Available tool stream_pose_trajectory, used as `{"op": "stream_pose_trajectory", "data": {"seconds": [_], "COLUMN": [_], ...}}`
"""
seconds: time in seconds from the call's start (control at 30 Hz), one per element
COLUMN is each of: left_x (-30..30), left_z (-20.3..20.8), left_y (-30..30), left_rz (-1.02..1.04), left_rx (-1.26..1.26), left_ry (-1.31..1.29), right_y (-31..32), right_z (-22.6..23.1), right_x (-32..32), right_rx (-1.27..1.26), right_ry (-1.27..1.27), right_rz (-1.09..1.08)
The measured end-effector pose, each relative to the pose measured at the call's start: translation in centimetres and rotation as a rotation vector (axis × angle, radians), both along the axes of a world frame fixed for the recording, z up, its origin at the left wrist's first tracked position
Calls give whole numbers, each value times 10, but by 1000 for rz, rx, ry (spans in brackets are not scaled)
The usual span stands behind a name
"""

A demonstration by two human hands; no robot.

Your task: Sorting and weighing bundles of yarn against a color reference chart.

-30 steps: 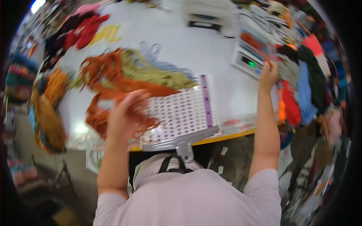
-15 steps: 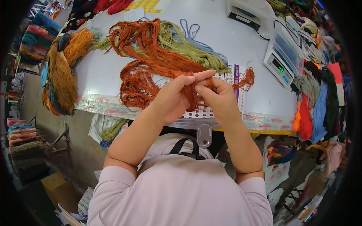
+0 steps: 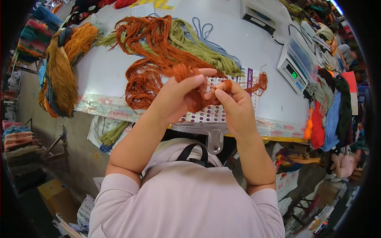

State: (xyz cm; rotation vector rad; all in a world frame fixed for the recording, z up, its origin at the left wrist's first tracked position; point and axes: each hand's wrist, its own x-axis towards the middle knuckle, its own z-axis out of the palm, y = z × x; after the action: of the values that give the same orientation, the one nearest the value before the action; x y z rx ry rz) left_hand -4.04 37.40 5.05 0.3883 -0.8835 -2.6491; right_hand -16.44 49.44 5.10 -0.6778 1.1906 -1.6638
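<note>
Rust-orange yarn (image 3: 147, 39) lies in a long loose hank over the table and runs into my hands. My left hand (image 3: 178, 97) is closed round a gathered bunch of it, thumb and forefinger stretched along the top. Facing it, my right hand (image 3: 236, 105) pinches a thin strand between thumb and forefinger, with yarn looped over its fingers. Strands span the small gap between both hands. A frayed orange tail (image 3: 260, 83) trails to the right of my right hand. Beneath lies a white sheet with purple dots (image 3: 216, 114), by a metal clip (image 3: 214, 139) at the table edge.
Green yarn (image 3: 190, 43) and blue-grey yarn (image 3: 222, 49) lie behind the orange hank. A digital scale (image 3: 291, 73) stands at the right, another scale (image 3: 258, 18) farther back. Brown and orange hanks (image 3: 61, 75) hang over the left edge, coloured hanks (image 3: 333, 107) over the right.
My hands have drawn slightly apart, and strands now show stretched between them. A rounded bunch of orange yarn has come up above my left thumb. The view has shifted slightly.
</note>
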Motion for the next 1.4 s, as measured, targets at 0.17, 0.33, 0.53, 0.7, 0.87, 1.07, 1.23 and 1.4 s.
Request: {"op": "stream_pose_trajectory", "data": {"seconds": [0.17,0.33,0.53,0.7,0.87,1.07,1.23,1.4], "left_x": [6,14,16,17,17,18,17,21], "left_z": [1,-2,3,6,3,7,6,1], "left_y": [-1,-8,-10,-16,-16,-13,-19,-36], "left_rz": [24,32,73,57,78,64,1,-307], "left_rx": [-154,-119,-287,-360,-358,-421,-463,-46], "left_ry": [6,12,-90,-95,-32,-3,24,203], "right_y": [1,0,-3,-4,-3,0,-3,3], "right_z": [5,4,10,15,21,9,9,12], "right_x": [5,6,10,12,17,17,17,-14], "right_rx": [16,41,231,271,238,147,94,-24], "right_ry": [-33,-17,238,330,230,214,179,-238], "right_rz": [11,-1,38,50,25,-22,-120,259]}}
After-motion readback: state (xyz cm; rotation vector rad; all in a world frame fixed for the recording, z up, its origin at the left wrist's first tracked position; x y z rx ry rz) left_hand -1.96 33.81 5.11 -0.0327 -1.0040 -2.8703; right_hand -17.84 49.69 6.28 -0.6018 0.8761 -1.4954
